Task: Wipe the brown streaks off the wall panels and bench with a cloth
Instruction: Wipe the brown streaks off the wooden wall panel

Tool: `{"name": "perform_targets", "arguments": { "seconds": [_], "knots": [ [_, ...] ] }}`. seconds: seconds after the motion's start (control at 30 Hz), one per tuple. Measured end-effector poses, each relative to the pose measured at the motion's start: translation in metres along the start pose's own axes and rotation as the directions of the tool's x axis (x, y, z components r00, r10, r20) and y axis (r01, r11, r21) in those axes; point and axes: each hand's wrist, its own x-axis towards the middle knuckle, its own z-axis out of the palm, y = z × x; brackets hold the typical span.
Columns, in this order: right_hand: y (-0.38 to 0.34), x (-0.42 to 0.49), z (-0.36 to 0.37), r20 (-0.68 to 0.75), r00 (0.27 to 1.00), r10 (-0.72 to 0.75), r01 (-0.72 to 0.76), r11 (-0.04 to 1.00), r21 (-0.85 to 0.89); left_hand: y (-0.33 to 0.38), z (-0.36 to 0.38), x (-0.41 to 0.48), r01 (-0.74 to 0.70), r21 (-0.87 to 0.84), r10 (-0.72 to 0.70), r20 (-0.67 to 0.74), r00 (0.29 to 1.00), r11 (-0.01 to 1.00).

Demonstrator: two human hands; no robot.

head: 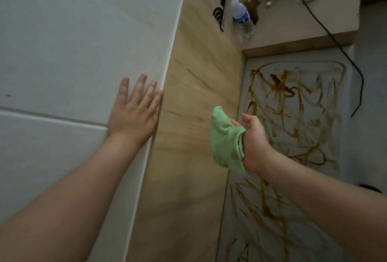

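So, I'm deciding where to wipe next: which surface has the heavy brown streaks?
The white surface on the right, beside the right hand holding the green cloth. The wooden panel and the white wall panel show no such smears.

One wide-angle camera, worn on the person's head, looked forward and steeply down along the wooden wall panel point(194, 98), which ran up the middle of the tilted frame. It sat close, within arm's reach of the panel. The left hand point(134, 115) showed left of the panel and the right hand point(255, 142) right of it, with the streaked surface point(293, 57) farther right and the lens bending the panel's edges.
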Motion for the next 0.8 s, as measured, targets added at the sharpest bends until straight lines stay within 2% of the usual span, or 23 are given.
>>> {"name": "perform_targets", "arguments": {
  "seconds": [0.07, 0.17, 0.2, 0.23, 0.27, 0.3, 0.33, 0.4, 0.43, 0.47, 0.5, 0.57, 0.67, 0.7, 0.73, 0.77, 0.8],
  "knots": [
    [0.008, 0.020, 0.009, 0.060, 0.997, -0.043, 0.043, 0.999, 0.005, 0.003, 0.006, 0.002, 0.005, 0.019, -0.004, -0.027, 1.000, 1.000],
    [0.039, 0.041, 0.046, 0.241, 0.960, -0.141, 0.171, 0.980, -0.107, 0.002, 0.010, 0.000, 0.010, 0.014, -0.009, -0.089, 0.996, 1.000],
    [0.054, 0.045, 0.061, 0.282, 0.944, -0.172, 0.226, 0.959, -0.173, 0.002, 0.012, 0.001, 0.011, 0.004, -0.010, -0.118, 0.993, 1.000],
    [0.072, 0.052, 0.073, 0.337, 0.906, -0.257, 0.355, 0.895, -0.271, 0.002, 0.014, 0.002, 0.008, -0.015, -0.010, -0.130, 0.992, 1.000],
    [0.092, 0.059, 0.084, 0.417, 0.834, -0.362, 0.521, 0.765, -0.377, 0.002, 0.017, 0.003, 0.003, -0.050, -0.010, -0.131, 0.991, 0.999],
    [0.109, 0.067, 0.089, 0.479, 0.745, -0.464, 0.665, 0.568, -0.484, 0.002, 0.018, 0.005, -0.001, -0.099, -0.012, -0.127, 0.992, 0.995],
    [0.123, 0.077, 0.091, 0.522, 0.671, -0.526, 0.735, 0.381, -0.561, 0.001, 0.020, 0.005, -0.001, -0.131, -0.015, -0.123, 0.992, 0.991],
    [0.141, 0.100, 0.084, 0.538, 0.558, -0.632, 0.764, 0.138, -0.631, 0.000, 0.020, 0.005, 0.004, -0.130, -0.021, -0.131, 0.991, 0.991],
    [0.146, 0.118, 0.080, 0.512, 0.511, -0.690, 0.756, 0.078, -0.650, 0.001, 0.021, 0.004, 0.001, -0.081, -0.012, -0.138, 0.990, 0.997],
    [0.144, 0.136, 0.073, 0.462, 0.497, -0.735, 0.729, 0.064, -0.681, 0.003, 0.020, 0.003, 0.001, -0.020, -0.004, -0.141, 0.990, 1.000],
    [0.139, 0.158, 0.065, 0.386, 0.508, -0.770, 0.689, 0.095, -0.718, 0.004, 0.021, 0.002, -0.006, 0.034, 0.011, -0.144, 0.989, 0.999],
    [0.116, 0.194, 0.049, 0.186, 0.591, -0.785, 0.583, 0.256, -0.771, 0.005, 0.021, 0.002, -0.008, 0.076, 0.019, -0.147, 0.989, 0.997],
    [0.088, 0.221, 0.028, -0.082, 0.751, -0.655, 0.380, 0.531, -0.757, 0.004, 0.020, 0.003, 0.002, 0.091, 0.011, -0.137, 0.991, 0.996],
    [0.087, 0.219, 0.030, -0.134, 0.763, -0.632, 0.345, 0.574, -0.743, 0.004, 0.019, 0.004, 0.003, 0.096, 0.010, -0.135, 0.991, 0.995],
    [0.090, 0.210, 0.038, -0.138, 0.747, -0.650, 0.359, 0.570, -0.739, 0.004, 0.017, 0.003, 0.005, 0.094, 0.008, -0.137, 0.990, 0.996],
    [0.099, 0.197, 0.051, -0.082, 0.700, -0.710, 0.422, 0.503, -0.754, 0.005, 0.017, 0.003, 0.004, 0.091, 0.009, -0.138, 0.990, 0.996],
    [0.113, 0.178, 0.066, 0.033, 0.628, -0.778, 0.508, 0.377, -0.774, 0.005, 0.015, 0.003, 0.004, 0.091, 0.008, -0.134, 0.991, 0.996]
  ]
}}
